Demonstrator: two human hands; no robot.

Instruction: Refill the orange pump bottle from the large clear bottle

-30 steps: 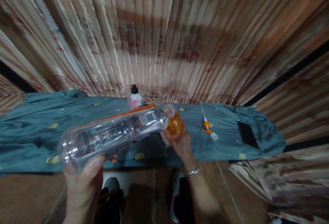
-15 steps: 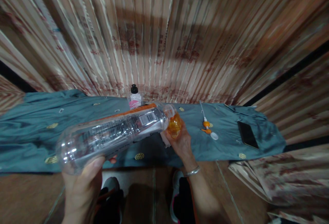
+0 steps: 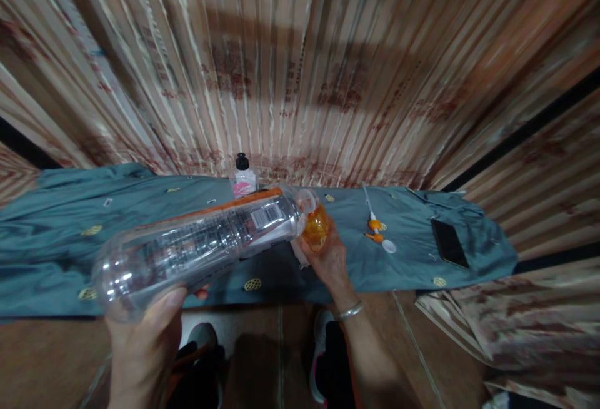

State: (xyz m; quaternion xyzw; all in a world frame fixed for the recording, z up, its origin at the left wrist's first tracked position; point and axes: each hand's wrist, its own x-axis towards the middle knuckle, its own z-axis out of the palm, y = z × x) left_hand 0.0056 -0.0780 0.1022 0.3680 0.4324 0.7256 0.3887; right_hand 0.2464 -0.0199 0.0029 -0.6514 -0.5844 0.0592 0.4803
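Observation:
My left hand (image 3: 152,328) is wrapped round the lower part of a large clear plastic bottle (image 3: 210,240) with a barcode on its label. The bottle lies nearly level in the air, its neck end pointing right and slightly up. At that neck is a small orange see-through bottle (image 3: 317,229), gripped by my right hand (image 3: 329,256). The two mouths meet or overlap; whether they touch, I cannot tell. Right of that hand, an orange and white pump head (image 3: 375,227) with a long tube lies on the cloth. Beside it is a round whitish cap (image 3: 389,246).
A teal cloth (image 3: 178,209) covers the long narrow surface. Behind the large bottle stands a clear bottle with a black top (image 3: 242,177). A black phone (image 3: 449,242) lies at the right. Pleated curtains (image 3: 281,71) hang behind, and dark poles (image 3: 520,131) slant at the sides.
The base of the large bottle has shifted slightly left and down with my left hand. Both bottles stay mouth to mouth, and my right hand keeps its hold.

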